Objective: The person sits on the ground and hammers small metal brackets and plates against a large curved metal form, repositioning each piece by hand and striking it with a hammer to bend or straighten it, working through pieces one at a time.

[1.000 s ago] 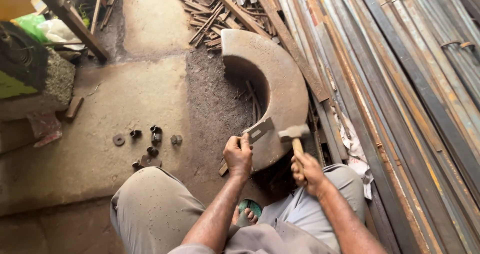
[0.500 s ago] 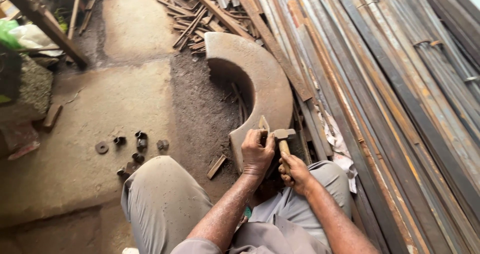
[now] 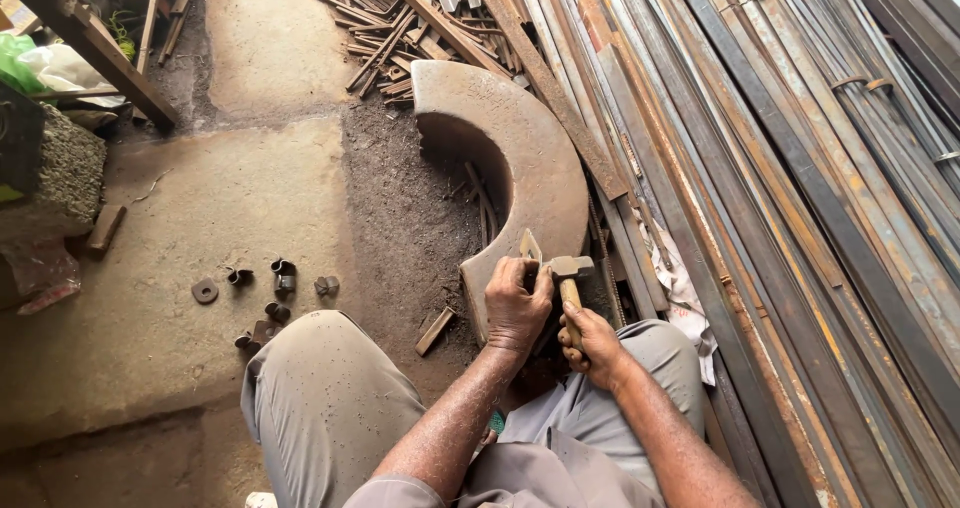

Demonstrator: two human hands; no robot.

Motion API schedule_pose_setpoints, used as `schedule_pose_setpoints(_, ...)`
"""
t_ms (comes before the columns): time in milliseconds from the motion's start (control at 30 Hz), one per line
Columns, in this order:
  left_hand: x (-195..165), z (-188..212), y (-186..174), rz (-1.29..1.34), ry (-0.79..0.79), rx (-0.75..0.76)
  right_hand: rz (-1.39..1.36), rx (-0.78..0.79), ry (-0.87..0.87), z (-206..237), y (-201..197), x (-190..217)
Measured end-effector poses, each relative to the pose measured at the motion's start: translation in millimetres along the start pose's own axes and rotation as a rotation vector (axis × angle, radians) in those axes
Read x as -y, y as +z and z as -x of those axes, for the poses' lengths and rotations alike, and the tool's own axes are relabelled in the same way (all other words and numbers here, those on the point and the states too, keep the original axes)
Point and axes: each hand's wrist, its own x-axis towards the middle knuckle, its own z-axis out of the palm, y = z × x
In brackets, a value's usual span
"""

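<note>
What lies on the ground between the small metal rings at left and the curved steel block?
In the head view, between the small metal rings and the curved steel block lies dark gritty ground and one short flat metal offcut.

Long rusty steel bars (image 3: 800, 168) lie stacked along the right side, running from near to far. A heap of short scrap strips (image 3: 385, 28) sits at the far middle. On the concrete floor (image 3: 230, 178) to the left lie small metal rings and clips (image 3: 270, 288). A wooden beam (image 3: 90, 38) slants at far left, beside a green plastic bag (image 3: 20, 63).
</note>
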Motion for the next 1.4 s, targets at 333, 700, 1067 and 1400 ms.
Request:
schedule_pose_setpoints(333, 10.5, -5.9, -19.1, -0.093, 0.005, 0.017, 0.006, -0.036, 0.021, -8.3, -11.8, -5.4)
schedule_pose_setpoints(700, 118.0, -3.9, -58.8, -0.236, -0.322, 0.141, 0.028, -0.075, -0.21, 0.8, 20.7, 14.6)
schedule_pose_setpoints(1067, 102.3, -3.5, -70.2, -0.295, -0.8, 0.457, 0.961, -0.351, -1.194, 31.7, 56.8, 35.0)
schedule_pose_setpoints(1400, 116.9, 2.7, -72.6, -0.104, -0.907, 0.485, 0.866, -0.414, -1.147, 7.6, 42.9, 26.0)
